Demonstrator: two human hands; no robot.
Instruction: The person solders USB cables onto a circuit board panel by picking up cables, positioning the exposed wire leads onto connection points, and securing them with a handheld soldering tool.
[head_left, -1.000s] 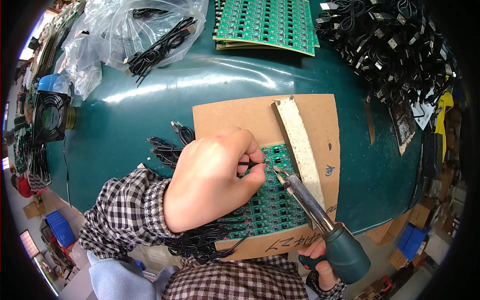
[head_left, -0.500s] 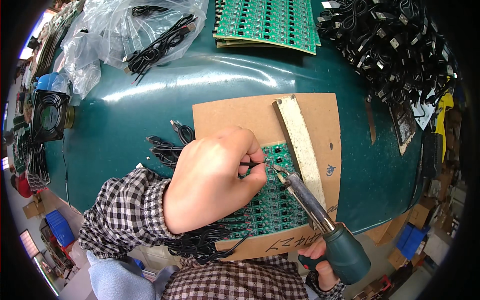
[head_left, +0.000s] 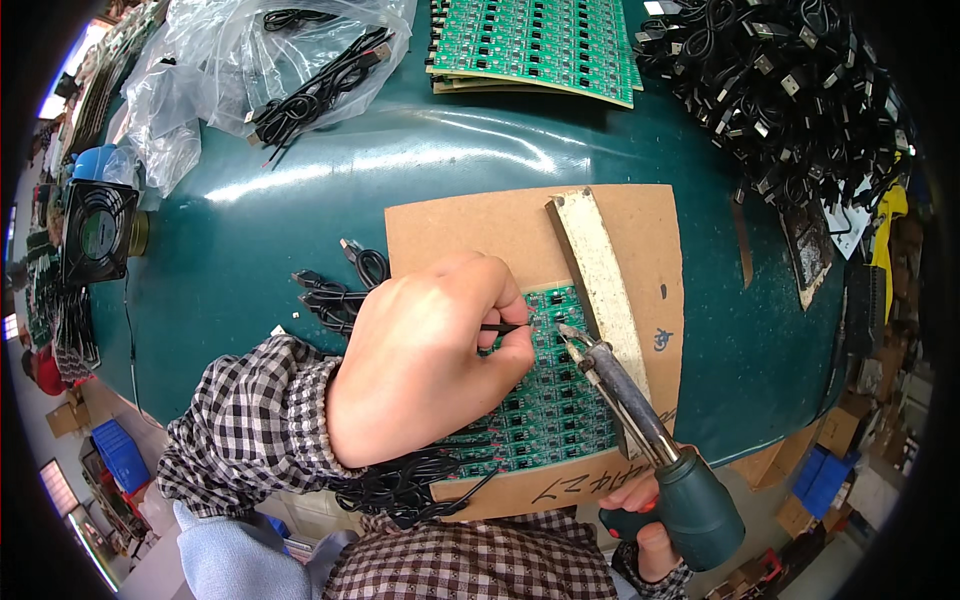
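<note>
Between thumb and forefinger, my left hand (head_left: 430,360) pinches the end of a black cable (head_left: 500,327) at the upper part of a green circuit board panel (head_left: 550,400). My right hand (head_left: 640,520) grips a soldering iron (head_left: 640,420) with a dark green, pistol-like handle. The iron's tip sits over the panel, a little right of my left fingertips and close to a long pale bar (head_left: 605,290). Beneath lies a sheet of brown cardboard (head_left: 470,225). My left hand covers part of the panel. More black cables (head_left: 400,485) gather at its lower left edge.
Coiled black USB cables (head_left: 330,295) lie left of the cardboard. At the back are a plastic bag (head_left: 220,60) with cables, stacked green circuit panels (head_left: 535,50) and a large heap of USB cables (head_left: 780,90). A small black fan (head_left: 100,232) stands at the left edge.
The soldering iron's tip has shifted slightly right, away from my left fingertips and toward the pale bar. My left hand and the cable have stayed in place.
</note>
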